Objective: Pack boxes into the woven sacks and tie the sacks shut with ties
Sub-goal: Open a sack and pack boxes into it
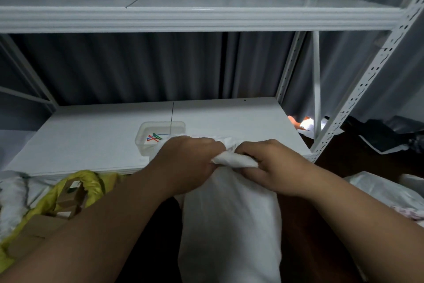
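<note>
A white woven sack (pixel 231 225) stands upright in front of me, its mouth gathered into a bunch. My left hand (pixel 188 163) grips the gathered neck from the left. My right hand (pixel 268 163) grips the same bunched fabric from the right, fingers curled round it. What the sack holds is hidden. Behind my hands, a clear plastic tub (pixel 158 138) on the shelf holds several coloured ties (pixel 154 137) in red, green and blue. At lower left a yellow sack (pixel 75 191) lies open with brown cardboard boxes (pixel 68 198) in it.
A white metal shelf (pixel 91 138) is just beyond the sack, with an upper shelf (pixel 206 16) overhead and a perforated upright (pixel 358 97) at right. White bags lie at far left (pixel 11 195) and right (pixel 385 191). Dark material (pixel 380 136) lies on the floor at right.
</note>
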